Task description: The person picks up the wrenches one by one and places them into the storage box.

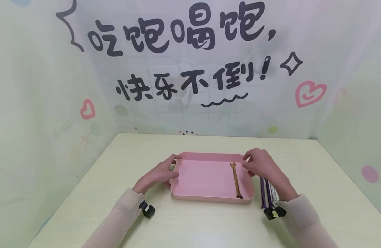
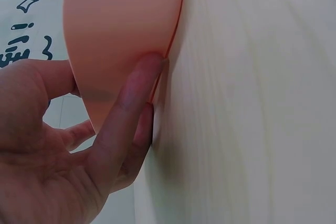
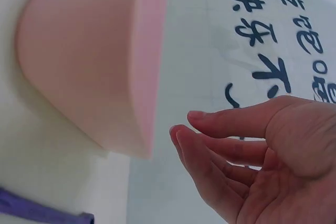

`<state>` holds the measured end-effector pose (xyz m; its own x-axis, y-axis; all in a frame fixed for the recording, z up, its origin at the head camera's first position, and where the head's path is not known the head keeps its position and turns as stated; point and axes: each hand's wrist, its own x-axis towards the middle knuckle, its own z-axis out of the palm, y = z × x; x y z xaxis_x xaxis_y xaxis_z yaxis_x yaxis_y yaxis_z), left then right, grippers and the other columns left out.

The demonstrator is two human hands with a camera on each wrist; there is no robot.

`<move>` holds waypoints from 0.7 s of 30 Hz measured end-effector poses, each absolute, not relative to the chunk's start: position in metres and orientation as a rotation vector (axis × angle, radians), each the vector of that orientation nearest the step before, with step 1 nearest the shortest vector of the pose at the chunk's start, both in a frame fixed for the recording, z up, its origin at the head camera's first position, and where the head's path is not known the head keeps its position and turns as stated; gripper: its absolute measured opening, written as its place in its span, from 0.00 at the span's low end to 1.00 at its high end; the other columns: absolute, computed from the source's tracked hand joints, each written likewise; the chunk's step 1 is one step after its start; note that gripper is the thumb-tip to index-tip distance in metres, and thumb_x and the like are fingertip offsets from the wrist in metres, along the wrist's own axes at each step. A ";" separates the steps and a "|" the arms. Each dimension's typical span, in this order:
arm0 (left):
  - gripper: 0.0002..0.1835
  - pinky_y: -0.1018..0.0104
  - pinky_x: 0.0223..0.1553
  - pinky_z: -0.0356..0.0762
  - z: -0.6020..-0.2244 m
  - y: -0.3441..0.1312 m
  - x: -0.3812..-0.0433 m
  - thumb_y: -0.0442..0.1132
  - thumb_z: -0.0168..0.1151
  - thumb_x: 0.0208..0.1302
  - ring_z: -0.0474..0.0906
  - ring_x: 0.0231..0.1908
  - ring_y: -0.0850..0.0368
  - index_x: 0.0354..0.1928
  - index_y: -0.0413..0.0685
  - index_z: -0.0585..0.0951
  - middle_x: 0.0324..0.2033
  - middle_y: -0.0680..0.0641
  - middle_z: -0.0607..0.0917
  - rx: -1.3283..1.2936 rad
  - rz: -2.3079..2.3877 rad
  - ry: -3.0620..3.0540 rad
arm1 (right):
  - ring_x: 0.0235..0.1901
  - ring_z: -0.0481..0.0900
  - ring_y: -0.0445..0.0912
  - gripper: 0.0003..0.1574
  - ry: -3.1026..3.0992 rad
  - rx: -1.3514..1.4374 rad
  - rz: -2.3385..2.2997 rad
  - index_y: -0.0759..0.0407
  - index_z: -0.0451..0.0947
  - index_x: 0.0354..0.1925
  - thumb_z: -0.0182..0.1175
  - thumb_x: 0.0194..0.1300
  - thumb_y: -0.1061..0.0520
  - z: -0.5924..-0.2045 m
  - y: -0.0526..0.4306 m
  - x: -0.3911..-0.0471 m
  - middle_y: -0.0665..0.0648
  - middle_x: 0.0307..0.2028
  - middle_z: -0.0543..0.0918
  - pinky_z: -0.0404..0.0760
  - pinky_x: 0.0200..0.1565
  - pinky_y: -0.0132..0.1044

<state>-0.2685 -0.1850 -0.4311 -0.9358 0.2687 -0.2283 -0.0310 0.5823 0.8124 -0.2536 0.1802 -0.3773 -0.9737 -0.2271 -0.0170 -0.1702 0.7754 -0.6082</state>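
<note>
A pink rectangular tray (image 1: 203, 179) sits on the table. Inside it, near the right end, lies a gold combination wrench (image 1: 236, 181). My left hand (image 1: 161, 172) grips the tray's left end; in the left wrist view the thumb crosses the rim and other fingers press the outer wall (image 2: 123, 19) down to its bottom edge. Over the right end hovers my right hand (image 1: 260, 163), its fingers loosely bent with thumb and fingertips close together. The right wrist view shows this hand (image 3: 231, 156) holding nothing, apart from the tray wall (image 3: 84, 61).
Purple wrenches (image 1: 263, 193) and a silver one (image 1: 274, 194) lie side by side right of the tray, partly under my right wrist. The pale wood table (image 1: 209, 224) is bordered by printed cloth walls (image 1: 190, 117) at the back and sides.
</note>
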 end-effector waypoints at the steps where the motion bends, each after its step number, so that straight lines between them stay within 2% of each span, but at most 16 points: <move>1: 0.39 0.57 0.27 0.88 -0.431 -0.185 -0.268 0.31 0.59 0.64 0.85 0.31 0.52 0.77 0.53 0.62 0.74 0.35 0.66 0.195 1.288 2.488 | 0.23 0.85 0.44 0.20 2.872 -0.327 -0.986 0.76 0.79 0.53 0.63 0.67 0.63 -0.375 0.184 -0.254 0.66 0.33 0.89 0.90 0.29 0.42; 12: 0.39 0.58 0.26 0.88 -0.431 -0.186 -0.269 0.32 0.59 0.63 0.84 0.30 0.52 0.77 0.53 0.62 0.74 0.35 0.66 0.195 1.289 2.489 | 0.31 0.89 0.53 0.25 2.841 -0.276 -1.003 0.75 0.77 0.57 0.65 0.69 0.58 -0.362 0.225 -0.259 0.71 0.40 0.87 0.92 0.36 0.47; 21: 0.39 0.58 0.26 0.88 -0.430 -0.185 -0.268 0.32 0.59 0.62 0.84 0.29 0.52 0.77 0.52 0.62 0.74 0.35 0.66 0.193 1.284 2.491 | 0.30 0.87 0.49 0.27 2.804 -0.246 -0.855 0.77 0.77 0.55 0.67 0.67 0.57 -0.364 0.259 -0.264 0.67 0.38 0.88 0.90 0.35 0.42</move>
<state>-0.2680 -0.1852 -0.4304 -0.9361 0.2674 -0.2284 -0.0308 0.5846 0.8107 -0.2641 0.2586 -0.3642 -0.9663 -0.2156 -0.1405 -0.1005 0.8188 -0.5652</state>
